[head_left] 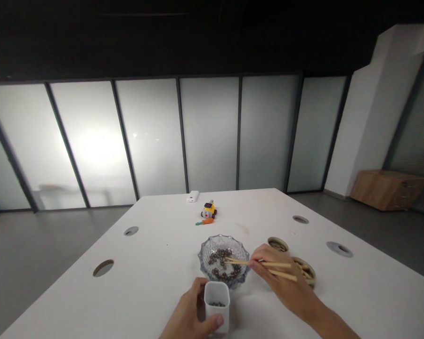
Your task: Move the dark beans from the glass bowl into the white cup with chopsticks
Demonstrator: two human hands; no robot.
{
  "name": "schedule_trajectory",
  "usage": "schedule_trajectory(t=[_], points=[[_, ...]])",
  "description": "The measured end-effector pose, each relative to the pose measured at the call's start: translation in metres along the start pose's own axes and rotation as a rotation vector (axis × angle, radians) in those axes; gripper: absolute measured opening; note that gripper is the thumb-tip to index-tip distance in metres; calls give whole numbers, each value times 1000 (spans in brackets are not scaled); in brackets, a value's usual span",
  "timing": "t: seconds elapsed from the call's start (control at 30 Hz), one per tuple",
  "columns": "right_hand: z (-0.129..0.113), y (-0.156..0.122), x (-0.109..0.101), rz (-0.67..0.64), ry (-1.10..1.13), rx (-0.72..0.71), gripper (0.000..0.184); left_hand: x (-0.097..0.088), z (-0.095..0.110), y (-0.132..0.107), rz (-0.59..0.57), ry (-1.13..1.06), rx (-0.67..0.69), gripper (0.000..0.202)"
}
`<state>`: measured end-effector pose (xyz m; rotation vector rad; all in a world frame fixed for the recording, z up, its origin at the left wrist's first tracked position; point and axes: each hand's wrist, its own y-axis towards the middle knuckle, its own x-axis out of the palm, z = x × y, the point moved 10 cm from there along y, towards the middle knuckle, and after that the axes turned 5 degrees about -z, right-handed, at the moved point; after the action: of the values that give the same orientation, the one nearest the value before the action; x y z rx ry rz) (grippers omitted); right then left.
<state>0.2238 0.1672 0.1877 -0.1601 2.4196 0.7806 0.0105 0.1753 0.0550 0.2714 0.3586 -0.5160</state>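
Within the white cup (221, 312), dark beads (217, 304) show only in part.

Just below the frame's centre sit a yellow toy vehicle (208, 210), an orange carrot-shaped piece (207, 221) and a white block (192, 196), with frosted panels (211, 136) spanning mid-frame and a wooden cabinet (385, 190) far right.

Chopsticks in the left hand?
No, the right hand holds the chopsticks, while the left hand grips the white cup.

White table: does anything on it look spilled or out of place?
No clear spill: dark beads lie inside the glass bowl and white cup. The toy truck seems out of place, a plaything sharing the table with chopsticks.
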Motion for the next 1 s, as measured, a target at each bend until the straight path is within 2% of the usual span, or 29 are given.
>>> schedule_trajectory(t=[0.13,0.37,0.6,0.83,1.0], points=[[12,-2,18,-69,27,19,37,-1,0,0,2,10,1,64],[9,-6,30,-114,61,-21,37,0,1,-2,-3,5,-15,64],[8,-9,36,-131,72,-61,36,0,9,-2,2,-17,0,63],[10,-12,45,-184,48,-69,36,1,7,-2,-2,-15,-10,60],[5,-9,35,-128,51,-64,37,0,7,-1,-5,-22,0,59]])
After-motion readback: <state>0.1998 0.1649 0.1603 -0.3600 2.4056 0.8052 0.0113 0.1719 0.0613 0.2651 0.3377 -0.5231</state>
